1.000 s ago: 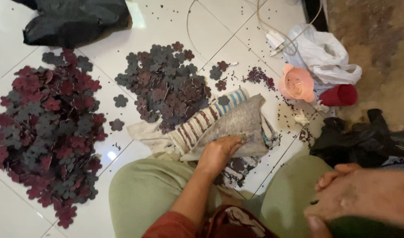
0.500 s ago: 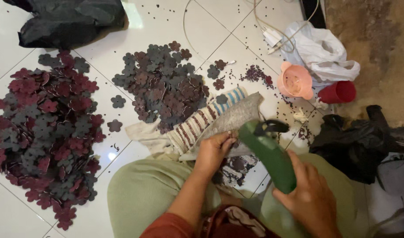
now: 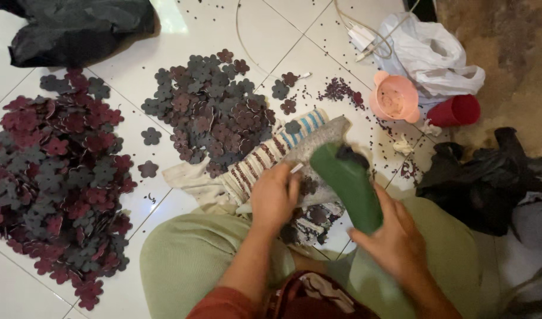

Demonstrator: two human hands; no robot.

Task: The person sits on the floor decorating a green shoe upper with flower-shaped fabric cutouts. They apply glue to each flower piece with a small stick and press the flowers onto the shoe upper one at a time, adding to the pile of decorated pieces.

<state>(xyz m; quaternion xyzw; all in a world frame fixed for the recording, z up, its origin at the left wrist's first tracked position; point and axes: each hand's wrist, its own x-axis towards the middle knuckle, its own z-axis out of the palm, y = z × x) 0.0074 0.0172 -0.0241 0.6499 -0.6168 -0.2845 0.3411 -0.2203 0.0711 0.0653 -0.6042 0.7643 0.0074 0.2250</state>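
I see left hand (image 3: 275,198) pressing flat, fingers together, on grey pad (image 3: 318,147) | right hand (image 3: 395,242) clamped on green tool (image 3: 348,186) | risk: tool slips toward left fingers

A crumpled white plastic bag (image 3: 436,56) lies just behind the pink bowl (image 3: 394,97). A black plastic bag (image 3: 76,23) sits far left of that bowl, another black bag (image 3: 484,177) near its right, closer to the person. No labels, signs or screens show.

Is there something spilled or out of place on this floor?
Yes. Small dark bits lie scattered over the white tile floor near the pink bowl, outside the two flower-cutout piles.
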